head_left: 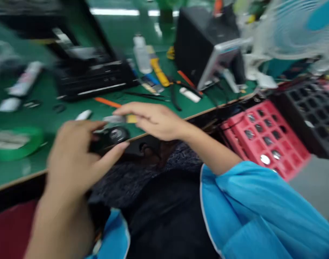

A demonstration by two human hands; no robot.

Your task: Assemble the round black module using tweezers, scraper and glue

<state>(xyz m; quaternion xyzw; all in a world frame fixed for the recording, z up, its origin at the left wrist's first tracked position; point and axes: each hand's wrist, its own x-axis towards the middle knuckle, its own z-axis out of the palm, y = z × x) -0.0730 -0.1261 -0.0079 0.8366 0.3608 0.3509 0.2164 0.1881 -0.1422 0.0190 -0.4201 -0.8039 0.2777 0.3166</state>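
My left hand is at the bench edge, thumb stretched away from the fingers. Between thumb and fingertips sits a small round black part with a shiny centre; blur hides whether they touch it. My right hand reaches in from the right with its index finger extended and thumb apart. That fingertip is at a small greyish translucent piece, just behind the black part. A small yellow piece shows beneath the right fingers. Some left fingertips are hidden.
Behind my hands stands a black stand-like device. Black tweezers, a yellow-handled tool and a bottle lie farther back. Green tape is left. A black box, fan and pink parts tray are right.
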